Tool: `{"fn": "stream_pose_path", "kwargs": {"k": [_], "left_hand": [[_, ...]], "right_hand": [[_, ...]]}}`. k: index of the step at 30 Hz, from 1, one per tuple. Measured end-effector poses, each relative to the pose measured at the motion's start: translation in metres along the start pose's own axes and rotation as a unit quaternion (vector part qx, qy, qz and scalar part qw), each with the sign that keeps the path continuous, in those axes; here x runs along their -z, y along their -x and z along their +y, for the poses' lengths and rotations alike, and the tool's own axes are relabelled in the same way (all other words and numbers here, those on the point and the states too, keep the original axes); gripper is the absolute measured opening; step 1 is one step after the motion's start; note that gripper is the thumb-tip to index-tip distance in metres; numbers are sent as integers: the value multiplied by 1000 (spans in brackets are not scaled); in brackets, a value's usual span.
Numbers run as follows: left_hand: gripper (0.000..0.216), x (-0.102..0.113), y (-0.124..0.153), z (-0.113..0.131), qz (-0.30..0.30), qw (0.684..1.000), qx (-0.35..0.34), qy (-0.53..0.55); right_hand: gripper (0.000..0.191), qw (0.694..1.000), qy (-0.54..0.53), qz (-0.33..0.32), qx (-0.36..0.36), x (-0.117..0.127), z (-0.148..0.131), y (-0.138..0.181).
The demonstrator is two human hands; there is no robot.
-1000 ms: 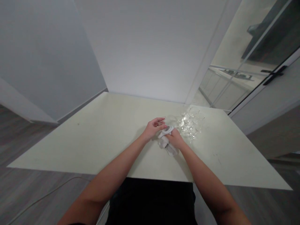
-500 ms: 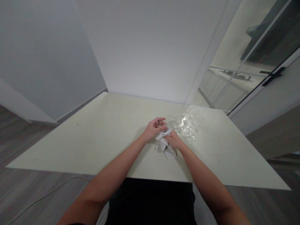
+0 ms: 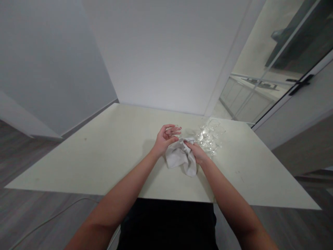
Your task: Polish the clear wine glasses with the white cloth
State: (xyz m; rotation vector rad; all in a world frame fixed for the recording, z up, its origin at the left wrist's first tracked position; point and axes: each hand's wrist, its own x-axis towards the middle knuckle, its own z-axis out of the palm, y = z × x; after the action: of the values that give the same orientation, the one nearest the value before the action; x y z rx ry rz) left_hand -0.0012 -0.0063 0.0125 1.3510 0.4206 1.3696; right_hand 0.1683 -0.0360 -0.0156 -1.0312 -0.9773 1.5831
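Note:
My left hand point(image 3: 165, 138) is raised over the middle of the white table point(image 3: 109, 156), fingers curled round a small clear glass point(image 3: 174, 131) that is hard to make out. My right hand point(image 3: 198, 152) is just right of it, pinching a white cloth point(image 3: 179, 158) that hangs down and spreads toward the tabletop. The cloth's upper edge reaches the glass in my left hand.
Several small clear glasses point(image 3: 209, 137) stand grouped on the table just beyond my right hand. White walls rise behind the table, and a glass door with a black handle point(image 3: 298, 85) is at the right. A cable point(image 3: 47, 218) lies on the wooden floor at the left.
The cloth was bunched tight between my hands; it now hangs loose and spread out. Both hands have lifted slightly and my left hand has drawn a little away from the right.

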Motion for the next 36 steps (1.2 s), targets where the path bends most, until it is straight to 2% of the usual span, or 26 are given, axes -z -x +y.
{"fn": "stream_pose_path", "kwargs": {"k": [4,7,11,13,16,20,23,26,29,31,33,36], "left_hand": [[61,-3,2,1,1,997,-39,-60],[63,-7,5,2,-6,994,-53,-97],[63,-11,8,4,-10,991,-56,-123],[64,-13,7,5,-6,992,-58,-115],[63,-14,5,5,16,998,-39,-55],[49,-11,-1,3,121,988,23,91],[36,-5,-3,1,164,962,109,187],[34,-1,-4,0,152,939,200,235],[37,0,-5,0,137,926,250,246],[37,0,-5,0,141,925,256,242],[38,0,-5,0,145,931,243,231],[43,0,-5,2,145,955,169,197]], "right_hand": [[40,1000,19,-3,-13,-2,9,-5],[36,993,105,25,45,-1,11,-6],[28,956,252,79,130,3,8,-9],[28,943,279,105,151,4,7,-10],[28,948,227,138,178,4,7,-9],[21,959,108,163,207,5,10,-7],[21,948,128,136,259,8,9,-6],[21,928,218,74,294,9,6,-4],[11,920,276,15,279,6,4,1],[11,919,288,3,269,4,5,3],[15,920,286,18,269,2,7,3],[26,926,271,64,254,2,9,0]]}}
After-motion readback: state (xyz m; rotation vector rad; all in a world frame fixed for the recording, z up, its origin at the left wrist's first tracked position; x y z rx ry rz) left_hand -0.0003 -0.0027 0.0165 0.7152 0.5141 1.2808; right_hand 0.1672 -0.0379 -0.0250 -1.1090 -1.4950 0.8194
